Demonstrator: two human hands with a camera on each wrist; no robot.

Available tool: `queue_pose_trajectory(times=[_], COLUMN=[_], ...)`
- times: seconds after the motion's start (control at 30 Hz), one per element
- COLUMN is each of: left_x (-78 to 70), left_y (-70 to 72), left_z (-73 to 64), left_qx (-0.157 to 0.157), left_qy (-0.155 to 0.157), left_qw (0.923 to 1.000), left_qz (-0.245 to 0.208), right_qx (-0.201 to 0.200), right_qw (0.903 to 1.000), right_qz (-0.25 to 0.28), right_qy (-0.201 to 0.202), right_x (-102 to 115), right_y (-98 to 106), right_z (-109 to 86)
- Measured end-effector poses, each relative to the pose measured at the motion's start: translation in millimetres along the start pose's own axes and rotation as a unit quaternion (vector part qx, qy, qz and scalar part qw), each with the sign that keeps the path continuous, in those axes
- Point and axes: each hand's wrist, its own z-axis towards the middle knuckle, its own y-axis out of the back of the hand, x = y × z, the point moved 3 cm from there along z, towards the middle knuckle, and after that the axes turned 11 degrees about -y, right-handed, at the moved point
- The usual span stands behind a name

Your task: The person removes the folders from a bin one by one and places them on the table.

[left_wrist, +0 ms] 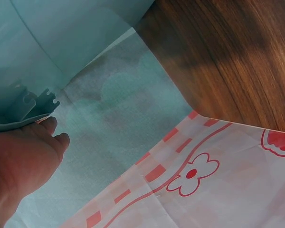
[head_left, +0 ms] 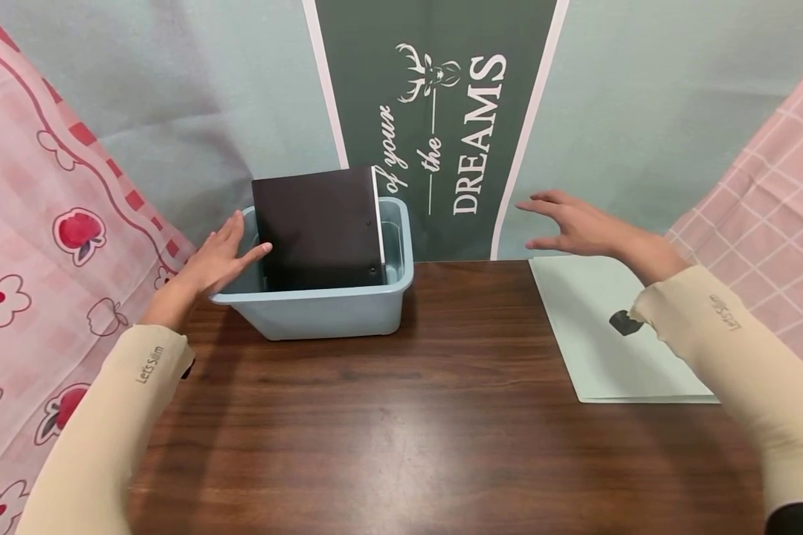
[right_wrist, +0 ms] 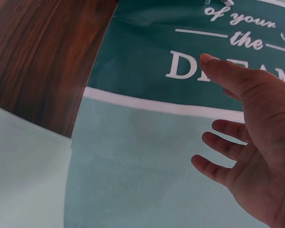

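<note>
A light blue plastic bin [head_left: 321,316] stands on the table, with a black flat, folder-like item [head_left: 317,230] upright and slightly tilted inside it. White edges show along that item's right side. My left hand [head_left: 210,260] rests at the bin's left rim, fingers extended and thumb reaching over the inside toward the black item. In the left wrist view, the fingertips of the left hand [left_wrist: 31,156] are beside the bin's edge [left_wrist: 19,124]. My right hand [head_left: 582,227] hovers with spread fingers and holds nothing. Below it lies a pale green folder [head_left: 595,349] with a dark tab.
Dark brown wood tabletop [head_left: 388,416] spans the front and the middle. Behind it hangs a green cloth [head_left: 442,148] with white lettering and a deer head. Pink patterned cloth [head_left: 33,245] borders the left, and pink checked cloth [head_left: 769,215] the right.
</note>
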Motion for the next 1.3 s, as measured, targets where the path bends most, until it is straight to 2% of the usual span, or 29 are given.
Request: queue_pose_trajectory(times=[0.47,0.83,1.3], left_x=[-0.1,2.8,-0.6], left_y=[3.1,-1.4,-0.3], left_z=[-0.6,-2.2,-0.7], left_qx=[-0.003,-0.002,0.002], left_qy=[-0.001,0.003,0.005], left_qw=[1.0000,1.0000,1.0000], left_qz=[0.003,0.001,0.000], right_qx=[0.004,0.005,0.008], right_qw=[0.9997,0.9991,0.9984], right_qz=[0.023,0.042,0.056], right_qy=[0.003,0.007,-0.003], right_x=[25,38,41], right_y=[4,-2,-14], right_z=[18.4,31.6,40.5])
